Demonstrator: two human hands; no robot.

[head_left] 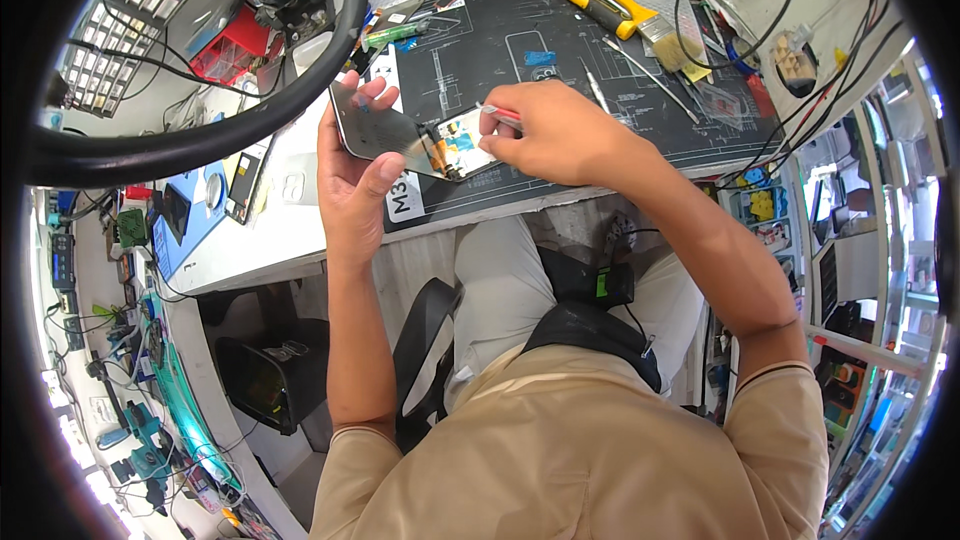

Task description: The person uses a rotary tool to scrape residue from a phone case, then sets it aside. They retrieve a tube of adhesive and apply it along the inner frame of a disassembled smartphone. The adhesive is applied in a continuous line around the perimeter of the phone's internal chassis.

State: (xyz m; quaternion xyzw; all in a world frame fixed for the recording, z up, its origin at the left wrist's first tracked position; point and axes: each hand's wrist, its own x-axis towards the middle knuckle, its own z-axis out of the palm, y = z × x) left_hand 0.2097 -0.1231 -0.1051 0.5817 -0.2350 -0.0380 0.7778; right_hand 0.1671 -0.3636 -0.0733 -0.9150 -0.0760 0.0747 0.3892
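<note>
My left hand (350, 190) grips a dark glass phone screen (385, 128) by its edge, fingers behind it and thumb at its near side. The screen is tilted up from an opened phone body (460, 140), whose orange flex cables and pale, blue and gold inside parts show at the joint. Over the body's right part, my right hand (560, 130) pinches a slim red and silver tool (507, 117). Its tip is hidden by my fingers, so its kind is unclear. The phone body is partly covered by that hand.
A black printed work mat (500, 20) covers the bench. Yellow-black pliers (610, 15), a brush (665, 45) and a thin metal tool (593, 85) lie to the right. A black ring-shaped frame (200, 155) crosses the upper left. Loose cables (850, 65) hang at right.
</note>
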